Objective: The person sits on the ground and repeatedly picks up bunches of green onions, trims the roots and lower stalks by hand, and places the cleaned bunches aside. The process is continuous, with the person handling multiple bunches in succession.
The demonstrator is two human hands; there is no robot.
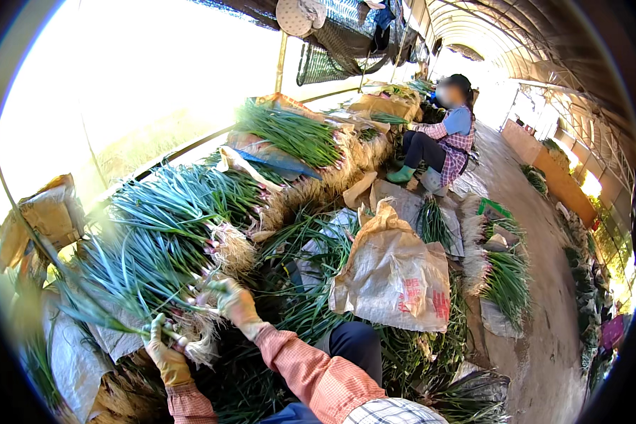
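My left hand, in a soiled pale glove, grips a few spring onions near their white bases, with pale roots hanging to the right. Their long green leaves stretch to the left and blur towards the rim. My right hand, gloved too, is at the root ends of a large heap of spring onions. Motion blur hides whether its fingers are closed on a stem. Just above it, a tangle of dry roots juts from the heap.
A woven sack with red print lies over loose green leaves right of my knee. Farther up, a co-worker sits by the row. Bundled onions line the concrete path. A leaning pole stands at left.
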